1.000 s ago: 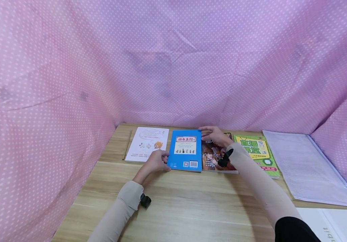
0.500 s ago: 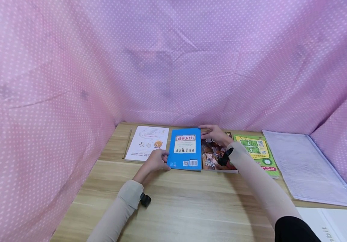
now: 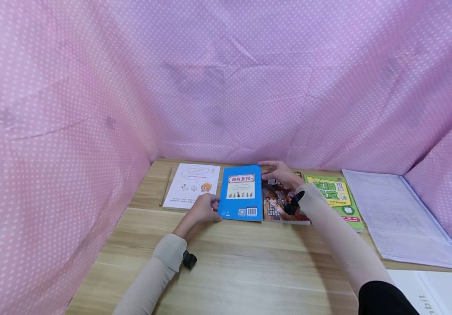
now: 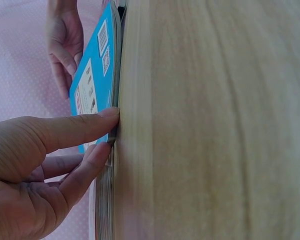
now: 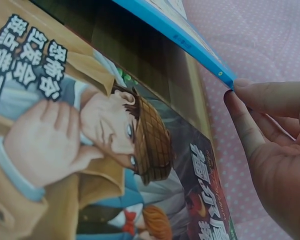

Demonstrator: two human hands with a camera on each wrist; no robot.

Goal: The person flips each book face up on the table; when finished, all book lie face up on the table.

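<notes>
A blue book (image 3: 241,208) with a barcode on its cover lies between a white book (image 3: 188,188) and a brown comic book (image 3: 273,208). At its near left corner, my left hand (image 3: 202,208) pinches it between thumb and fingers. In the left wrist view, the left thumb (image 4: 85,127) presses against the corner. My right hand (image 3: 282,174) pinches the far right corner, reaching over the comic book. The right wrist view shows the blue book's spine (image 5: 190,47) tilted up off the table there, with the right thumb (image 5: 270,97) at the corner.
A green book (image 3: 336,199) lies right of the comic book. Beyond it are a white mesh pouch (image 3: 407,218) and a white flat item (image 3: 438,293). A thin stick-like thing (image 3: 166,188) borders the white book. Pink dotted cloth (image 3: 226,87) rises behind the wooden table (image 3: 233,271).
The blue book has shifted very slightly away from me. Both hands keep their hold at the same two corners and have hardly moved.
</notes>
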